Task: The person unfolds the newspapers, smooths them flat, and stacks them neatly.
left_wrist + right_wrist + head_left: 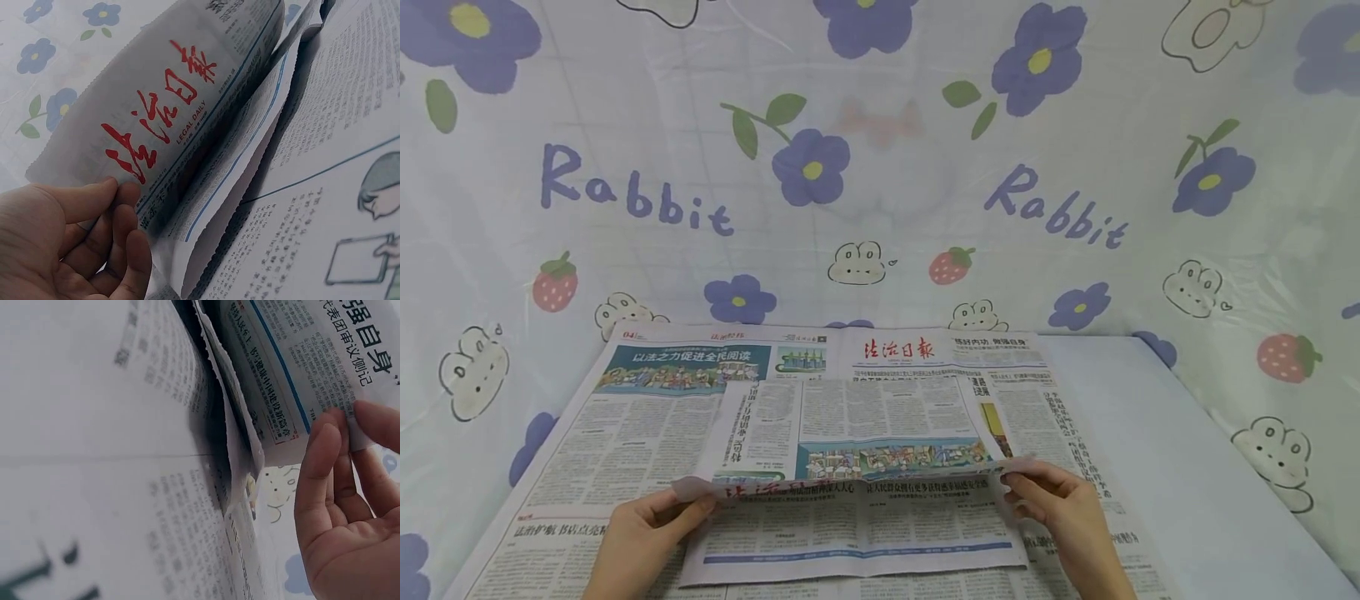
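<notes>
A newspaper sheet [895,412] is partly folded over, its near edge lifted by both hands. My left hand [651,533] pinches the left corner between thumb and fingers; in the left wrist view the left hand [94,244] holds the edge beside the red masthead [159,115]. On the other side my right hand [1060,517] pinches the right corner, and the right wrist view has the thumb and fingers of the right hand [350,481] on the printed edge. Below the raised edge, a lower layer [850,533] with a blue line lies toward me.
Another opened newspaper [647,433] lies spread flat beneath, covering the left and middle of the white table [1195,467]. Behind and around the table hangs a white curtain [880,200] printed with purple flowers, rabbits and strawberries.
</notes>
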`<state>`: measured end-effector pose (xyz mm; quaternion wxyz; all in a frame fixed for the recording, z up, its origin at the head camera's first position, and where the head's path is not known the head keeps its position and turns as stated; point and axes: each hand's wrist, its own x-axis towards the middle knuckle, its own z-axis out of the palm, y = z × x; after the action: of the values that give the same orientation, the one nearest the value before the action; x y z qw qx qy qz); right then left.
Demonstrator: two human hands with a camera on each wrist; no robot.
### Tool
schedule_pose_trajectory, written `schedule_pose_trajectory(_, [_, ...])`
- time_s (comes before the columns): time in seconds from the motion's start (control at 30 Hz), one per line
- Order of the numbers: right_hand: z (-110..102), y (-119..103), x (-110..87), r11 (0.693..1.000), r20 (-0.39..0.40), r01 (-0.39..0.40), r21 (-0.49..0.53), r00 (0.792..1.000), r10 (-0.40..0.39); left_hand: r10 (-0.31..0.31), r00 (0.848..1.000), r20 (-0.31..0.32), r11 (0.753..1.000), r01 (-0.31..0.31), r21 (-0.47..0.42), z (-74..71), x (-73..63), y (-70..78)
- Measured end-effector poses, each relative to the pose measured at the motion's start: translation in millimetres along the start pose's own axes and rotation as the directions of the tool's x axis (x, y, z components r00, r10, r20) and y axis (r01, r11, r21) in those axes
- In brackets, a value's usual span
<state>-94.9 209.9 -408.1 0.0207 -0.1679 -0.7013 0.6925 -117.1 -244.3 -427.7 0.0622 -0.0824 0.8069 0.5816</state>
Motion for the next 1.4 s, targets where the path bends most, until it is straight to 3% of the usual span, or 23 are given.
schedule_pose_trajectory(0.27, [-2,4,-2.7,0.992,-0.028,-0.046,-0.12,0.999,0.043,0.05,0.998,-0.028,0.999,-0.05,0.013,-1.9,-5.6,2.6])
schedule_pose_trajectory(0.37, [-8,-6,-7.5,0.98,0.023,-0.04,-0.193,0.999,0.046,0.075,0.997,-0.032,0.995,-0.073,0.069,-5.0,-8.3,6.9])
schedule_pose_trajectory(0.43, [-17,-18,-9.7,0.97,0.098,-0.009,-0.244,0.995,0.034,0.078,0.997,-0.019,0.992,-0.076,0.099,-10.0,-12.0,12.4])
schedule_pose_trajectory(0.67, [-40,-67,-13.4,0.918,0.363,0.156,-0.366,0.932,-0.014,0.151,0.988,0.041,0.967,-0.157,0.201,-35.0,-23.4,47.2])
schedule_pose_trajectory(0.93, [-40,-106,-16.3,0.878,0.459,0.244,-0.412,0.888,-0.032,0.271,0.961,0.06,0.932,-0.278,0.232,-56.4,-25.3,82.3])
schedule_pose_trajectory(1.13, [-36,-124,-5.1,0.867,0.396,0.274,-0.417,0.913,-0.098,0.378,0.926,0.012,0.901,-0.371,0.225,-60.0,-20.7,90.4])
schedule_pose_trajectory(1.3, [-28,-129,17.6,0.912,0.328,0.223,-0.344,0.939,-0.105,0.468,0.883,-0.032,0.883,-0.466,0.062,-50.9,-7.9,82.5])
schedule_pose_trajectory(1.4, [-26,-131,29.4,0.939,0.322,0.19,-0.287,0.942,-0.092,0.494,0.869,-0.036,0.869,-0.492,0.048,-45.5,1.3,73.3])
